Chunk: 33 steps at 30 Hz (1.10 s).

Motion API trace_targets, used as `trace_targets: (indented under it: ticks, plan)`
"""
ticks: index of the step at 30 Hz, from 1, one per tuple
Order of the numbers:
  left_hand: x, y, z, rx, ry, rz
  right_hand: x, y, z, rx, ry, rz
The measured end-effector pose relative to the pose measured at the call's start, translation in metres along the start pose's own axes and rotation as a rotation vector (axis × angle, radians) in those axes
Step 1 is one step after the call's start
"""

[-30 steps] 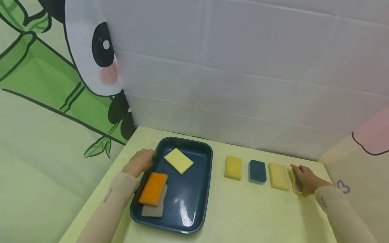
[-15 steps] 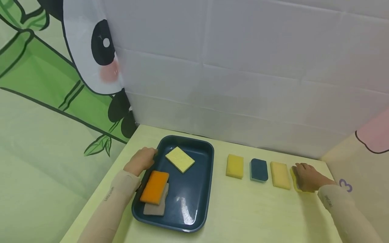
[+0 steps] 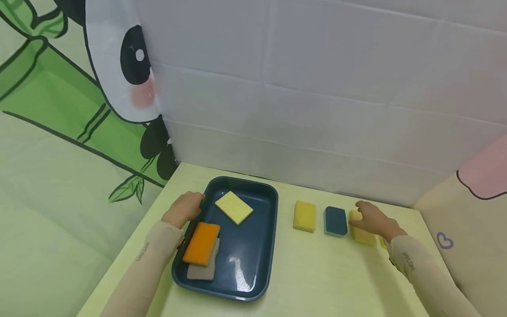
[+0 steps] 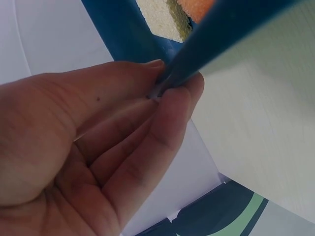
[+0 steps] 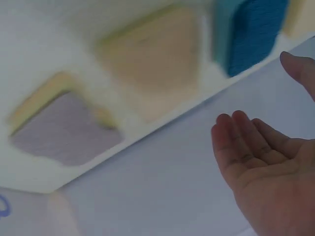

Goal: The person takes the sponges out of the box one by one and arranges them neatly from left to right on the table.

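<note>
My left hand (image 3: 184, 210) pinches the left rim of a dark blue tray (image 3: 273, 229), thumb on one side and fingers on the other in the left wrist view. Inside the tray lie a pale yellow sponge (image 3: 233, 208), an orange sponge (image 3: 202, 244) and a grey wavy-edged sponge (image 3: 201, 272), partly under the orange one. Over a light yellow sponge (image 3: 363, 237) hovers my right hand (image 3: 373, 219), fingers spread and holding nothing. The right wrist view shows a grey-topped yellow sponge (image 5: 69, 130) lying flat, mostly hidden behind my hand and wrist in the head view.
Left of my right hand, a dark blue sponge (image 3: 336, 221) and a yellow sponge (image 3: 304, 216) complete the row on the pale table (image 3: 317, 277). A white sheet (image 3: 317, 97) rises behind the table, with printed sheets at both sides.
My right hand has come off the grey-topped sponge and moved left, above the light yellow sponge. The left hand stays on the tray rim.
</note>
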State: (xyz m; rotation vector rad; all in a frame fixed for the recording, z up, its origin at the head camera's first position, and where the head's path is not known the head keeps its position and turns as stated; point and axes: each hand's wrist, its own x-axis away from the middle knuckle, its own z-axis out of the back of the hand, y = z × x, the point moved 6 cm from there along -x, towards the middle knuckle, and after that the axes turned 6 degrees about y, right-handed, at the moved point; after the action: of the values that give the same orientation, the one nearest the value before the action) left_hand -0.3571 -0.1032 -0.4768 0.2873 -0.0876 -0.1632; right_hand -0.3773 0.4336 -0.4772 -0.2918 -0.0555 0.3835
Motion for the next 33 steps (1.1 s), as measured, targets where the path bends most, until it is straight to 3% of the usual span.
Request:
trace_targets:
  ticks: [14, 21, 33]
  plan:
    - [-0.003, -0.001, 0.001, -0.022, 0.004, -0.026, -0.048, -0.133, -0.012, -0.029, -0.016, 0.008]
    - [0.0, -0.005, 0.001, -0.014, -0.002, -0.01, -0.076, -0.195, -0.036, -0.048, 0.013, 0.072]
    - [-0.004, -0.009, -0.002, -0.008, 0.009, -0.011, -0.119, -0.284, -0.083, 0.009, -0.045, 0.118]
